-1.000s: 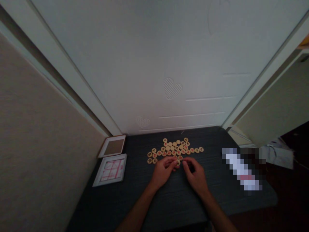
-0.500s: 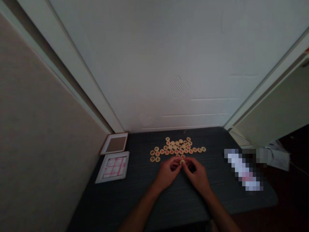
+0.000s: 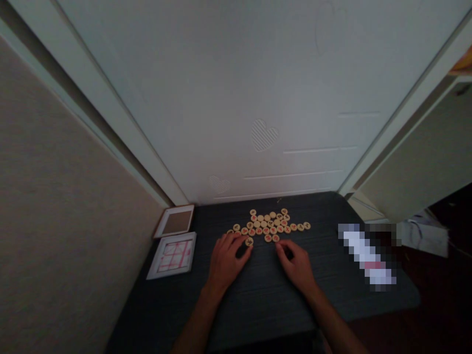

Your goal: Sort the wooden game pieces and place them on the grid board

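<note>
Round wooden Chinese chess pieces (image 3: pixel 266 230) with red or black characters lie in a roughly symmetrical pattern, a few showing blank faces. My left hand (image 3: pixel 225 258) is at the pattern's lower left, its thumb and forefinger around one black-marked Chinese chess piece (image 3: pixel 250 241). Its fingers cover some pieces at the left end. My right hand (image 3: pixel 297 263) is curled, thumb and forefinger tips together, just below a red-marked piece (image 3: pixel 276 238). Nothing shows between those fingertips.
All of this is on a dark table (image 3: pixel 258 300) against a white panel (image 3: pixel 206 123) with embossed hearts. At left lie a white frame with a red-lined grid (image 3: pixel 173 254) and a shallow tray (image 3: pixel 178 221). A pixelated object (image 3: pixel 368 255) is at right.
My hands were together around one piece; now they are apart. My left hand has moved left with a piece, while my right stays near the middle. The view has shifted slightly.
</note>
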Demonstrator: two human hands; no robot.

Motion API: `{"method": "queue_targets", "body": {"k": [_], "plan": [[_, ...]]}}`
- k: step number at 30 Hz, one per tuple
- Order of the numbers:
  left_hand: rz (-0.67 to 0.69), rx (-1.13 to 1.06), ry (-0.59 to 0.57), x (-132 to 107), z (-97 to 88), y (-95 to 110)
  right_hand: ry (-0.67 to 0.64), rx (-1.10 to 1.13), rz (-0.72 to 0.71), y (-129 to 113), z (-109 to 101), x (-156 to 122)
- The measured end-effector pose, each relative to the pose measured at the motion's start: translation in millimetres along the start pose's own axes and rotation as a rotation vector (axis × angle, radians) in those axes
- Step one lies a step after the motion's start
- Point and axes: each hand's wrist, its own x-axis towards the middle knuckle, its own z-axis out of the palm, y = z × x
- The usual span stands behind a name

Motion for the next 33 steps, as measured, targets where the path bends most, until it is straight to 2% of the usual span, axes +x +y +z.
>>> {"method": "queue_targets", "body": {"k": [3,12,33], "plan": [[-0.015,0.065,-0.009,-2.0,-1.7,-8.3,0.011,0.014,0.005,0.4,0.1,0.4],[-0.019,0.131,-0.058,-2.7,7.0,-10.2,0.050,0.027,0.007,-0.9,-0.4,1.3],[-0.033,0.028,-0.017,-7.8,12.8,-11.9,0.051,0.050,0.009,-3.3,-1.0,1.3]]}}
